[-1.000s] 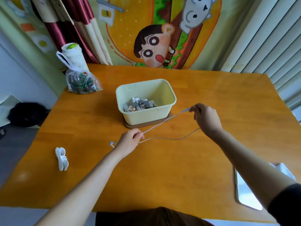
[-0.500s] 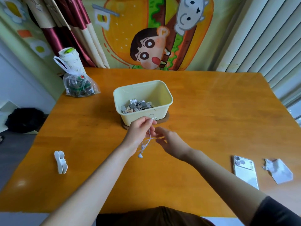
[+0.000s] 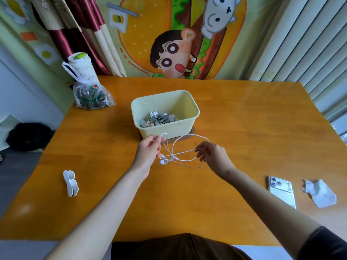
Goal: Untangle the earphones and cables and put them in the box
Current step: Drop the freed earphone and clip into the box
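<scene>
A cartoon wall cloth (image 3: 178, 44) fills the top centre of the frame, with a red and cream curtain (image 3: 75, 34) at upper left and pale blinds (image 3: 300, 44) at upper right. Below them an orange-brown wooden table (image 3: 244, 128) spans most of the picture.

At centre sits a pale yellow box (image 3: 161, 129) on a brown mat (image 3: 191, 132); small grey and beige pieces (image 3: 159, 119) lie in its near half. A clear bag (image 3: 92, 94) of dark contents stands at the table's upper left corner. A black bundle (image 3: 28, 136) lies on the floor at the left edge.

Just below the box, the left hand (image 3: 148, 152) and right hand (image 3: 214, 156) hold the earphones (image 3: 170, 157) between them above the table. The left pinches a short loop of cable at its fingertips. The right pinches one strand with thumb and finger, other fingers loosely curled.

A phone (image 3: 281, 192) lies face down at lower right, crumpled paper (image 3: 319, 192) just beside it, and a white clip (image 3: 70, 182) at lower left.

The earphones are thin and white: one loop arches toward the box, another sags under the hands, and the strands cross in what looks like a knot by the buds, near the left palm.
</scene>
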`<action>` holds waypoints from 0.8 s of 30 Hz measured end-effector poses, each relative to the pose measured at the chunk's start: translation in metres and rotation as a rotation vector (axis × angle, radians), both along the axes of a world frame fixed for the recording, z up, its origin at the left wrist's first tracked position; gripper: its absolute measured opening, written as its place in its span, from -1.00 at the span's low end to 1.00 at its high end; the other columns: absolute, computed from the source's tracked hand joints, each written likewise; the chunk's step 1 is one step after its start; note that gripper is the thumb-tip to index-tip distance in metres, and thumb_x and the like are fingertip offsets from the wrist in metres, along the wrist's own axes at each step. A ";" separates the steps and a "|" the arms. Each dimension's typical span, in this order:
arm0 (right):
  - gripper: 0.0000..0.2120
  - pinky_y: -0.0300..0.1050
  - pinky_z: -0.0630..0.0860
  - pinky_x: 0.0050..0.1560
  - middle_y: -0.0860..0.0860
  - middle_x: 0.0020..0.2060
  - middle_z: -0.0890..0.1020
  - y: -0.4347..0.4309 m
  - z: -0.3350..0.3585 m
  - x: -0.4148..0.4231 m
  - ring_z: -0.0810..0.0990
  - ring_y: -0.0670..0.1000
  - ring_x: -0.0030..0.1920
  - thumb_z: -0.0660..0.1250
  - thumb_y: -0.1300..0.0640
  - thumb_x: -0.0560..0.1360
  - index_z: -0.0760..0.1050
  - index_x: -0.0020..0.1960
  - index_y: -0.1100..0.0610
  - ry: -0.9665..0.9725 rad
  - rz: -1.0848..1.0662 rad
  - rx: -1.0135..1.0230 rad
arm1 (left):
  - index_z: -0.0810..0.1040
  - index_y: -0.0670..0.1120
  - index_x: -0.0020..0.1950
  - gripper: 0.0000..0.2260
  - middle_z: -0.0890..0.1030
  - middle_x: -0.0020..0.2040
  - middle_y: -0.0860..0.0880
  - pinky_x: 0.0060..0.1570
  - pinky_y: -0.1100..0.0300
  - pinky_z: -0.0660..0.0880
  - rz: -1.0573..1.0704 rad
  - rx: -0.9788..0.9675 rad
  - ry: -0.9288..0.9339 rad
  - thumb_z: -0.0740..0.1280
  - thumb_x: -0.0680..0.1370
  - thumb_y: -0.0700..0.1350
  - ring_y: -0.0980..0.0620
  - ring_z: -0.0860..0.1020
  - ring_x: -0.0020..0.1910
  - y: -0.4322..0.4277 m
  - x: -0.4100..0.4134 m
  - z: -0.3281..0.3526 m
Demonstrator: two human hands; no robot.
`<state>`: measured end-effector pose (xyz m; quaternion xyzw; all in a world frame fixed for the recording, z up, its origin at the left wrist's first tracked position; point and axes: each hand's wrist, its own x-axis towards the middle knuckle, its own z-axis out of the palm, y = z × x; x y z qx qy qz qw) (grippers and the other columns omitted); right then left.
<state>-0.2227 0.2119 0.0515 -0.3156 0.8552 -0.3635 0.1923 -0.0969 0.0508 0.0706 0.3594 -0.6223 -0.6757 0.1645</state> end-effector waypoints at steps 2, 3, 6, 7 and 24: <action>-0.74 -0.09 0.52 -0.20 -0.05 -0.36 0.58 0.003 -0.002 -0.002 0.54 -0.07 -0.40 0.09 0.35 0.55 0.50 -0.11 0.12 0.005 -0.061 -0.005 | 0.55 -0.11 -0.14 -0.77 0.36 -0.33 -0.03 -0.41 0.30 0.28 -0.003 -0.025 -0.011 0.17 0.64 -0.21 0.12 0.28 -0.41 0.003 -0.002 -0.001; -0.74 -0.07 0.52 -0.20 -0.05 -0.36 0.57 0.004 -0.002 -0.003 0.54 -0.05 -0.39 0.07 0.35 0.57 0.49 -0.10 0.13 0.002 -0.095 -0.013 | 0.56 -0.10 -0.14 -0.77 0.36 -0.34 -0.01 -0.40 0.30 0.25 -0.002 -0.050 -0.029 0.17 0.64 -0.20 0.12 0.29 -0.40 0.004 -0.002 -0.002; -0.74 -0.05 0.51 -0.21 -0.04 -0.34 0.55 0.009 -0.003 -0.009 0.54 0.00 -0.36 0.04 0.34 0.60 0.46 -0.08 0.14 0.015 -0.206 -0.043 | 0.56 -0.08 -0.12 -0.77 0.35 -0.36 0.01 -0.41 0.32 0.24 0.016 -0.085 -0.083 0.16 0.65 -0.17 0.11 0.29 -0.39 0.001 0.001 -0.006; -0.74 -0.05 0.51 -0.21 -0.03 -0.33 0.55 0.012 -0.003 -0.013 0.54 0.02 -0.35 0.04 0.36 0.59 0.46 -0.08 0.15 0.035 -0.241 -0.046 | 0.56 -0.07 -0.12 -0.77 0.35 -0.36 0.01 -0.41 0.32 0.25 0.022 -0.090 -0.100 0.16 0.65 -0.17 0.11 0.30 -0.39 -0.001 0.002 -0.008; -0.57 -0.19 0.46 0.10 0.06 0.14 0.56 -0.015 0.011 0.023 0.54 0.01 0.10 0.38 0.29 0.46 0.39 0.30 0.17 0.043 0.172 -0.153 | 0.57 -0.14 -0.05 -0.83 0.34 -0.38 0.01 -0.50 0.36 0.16 -0.433 -0.026 0.060 0.20 0.63 -0.17 0.18 0.18 -0.53 0.018 -0.003 0.013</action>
